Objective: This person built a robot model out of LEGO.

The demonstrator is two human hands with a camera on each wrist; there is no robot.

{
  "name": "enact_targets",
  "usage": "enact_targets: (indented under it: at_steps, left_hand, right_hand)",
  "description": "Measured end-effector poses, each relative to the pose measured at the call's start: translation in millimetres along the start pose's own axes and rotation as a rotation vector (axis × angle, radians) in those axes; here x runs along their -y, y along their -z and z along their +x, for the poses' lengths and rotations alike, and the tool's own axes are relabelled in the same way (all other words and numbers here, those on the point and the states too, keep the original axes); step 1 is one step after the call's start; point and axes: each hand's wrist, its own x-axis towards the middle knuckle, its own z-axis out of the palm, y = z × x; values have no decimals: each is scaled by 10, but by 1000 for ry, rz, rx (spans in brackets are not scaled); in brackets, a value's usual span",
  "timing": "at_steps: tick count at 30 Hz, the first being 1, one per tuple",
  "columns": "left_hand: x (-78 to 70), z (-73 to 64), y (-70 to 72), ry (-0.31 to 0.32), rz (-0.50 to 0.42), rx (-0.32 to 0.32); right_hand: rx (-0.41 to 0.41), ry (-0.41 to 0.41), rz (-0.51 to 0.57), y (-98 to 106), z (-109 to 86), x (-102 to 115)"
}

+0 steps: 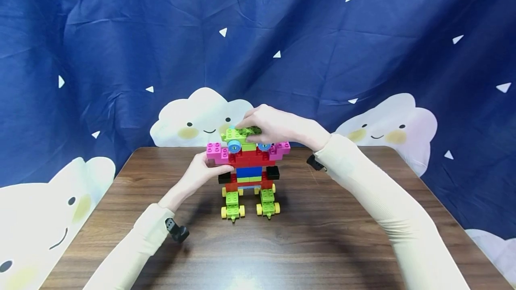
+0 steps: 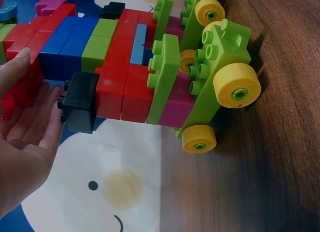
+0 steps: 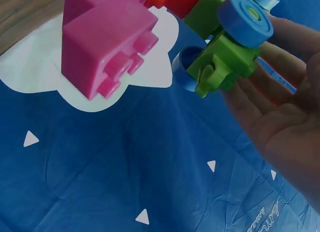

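A brick robot figure [image 1: 247,160] stands upright on two lime-green wheeled legs with yellow wheels [image 2: 237,85]. Its body stacks red, blue and green bricks, with black bricks [image 2: 81,102] at the sides and pink bricks [image 3: 107,40] as shoulders. My left hand [image 1: 197,172] holds the figure's left side below the pink brick, thumb in front and fingers behind the red bricks. On top sits a lime-green wheeled base [image 1: 232,135] with blue wheels [image 3: 245,20]. From above, my right hand [image 1: 271,124] grips this base, its thumb at the front and fingers behind.
The figure stands on a dark brown wooden table [image 1: 250,254]. Behind it hangs a blue cloth [image 1: 258,21] printed with white triangles and smiling clouds. A black wrist strap [image 1: 176,230] is on the left sleeve, and another [image 1: 316,163] on the right.
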Motion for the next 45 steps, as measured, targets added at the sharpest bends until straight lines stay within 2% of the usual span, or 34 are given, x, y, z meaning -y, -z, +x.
enact_targets:
  at_steps: [9, 24, 30, 37, 42, 45]
  left_hand:
    - [-39, -3, -3, 13, 7, -5]
    - [-69, 2, 25, -2, 26, 1]
    - [-77, -7, 48, 8, 33, 11]
    - [-98, -67, 93, 1, 71, -5]
    - [-72, -85, 158, -31, 48, -6]
    - [-58, -84, 180, -39, 42, -4]
  right_hand:
    - [-49, -28, 8, -21, -14, 35]
    - [-68, -63, 61, -14, -26, 31]
    - [-44, -70, 34, -16, -14, 46]
    - [6, -40, -1, 22, 20, 61]
    - [-4, -51, -5, 31, 1, 50]
    - [-28, -51, 30, 24, -13, 34]
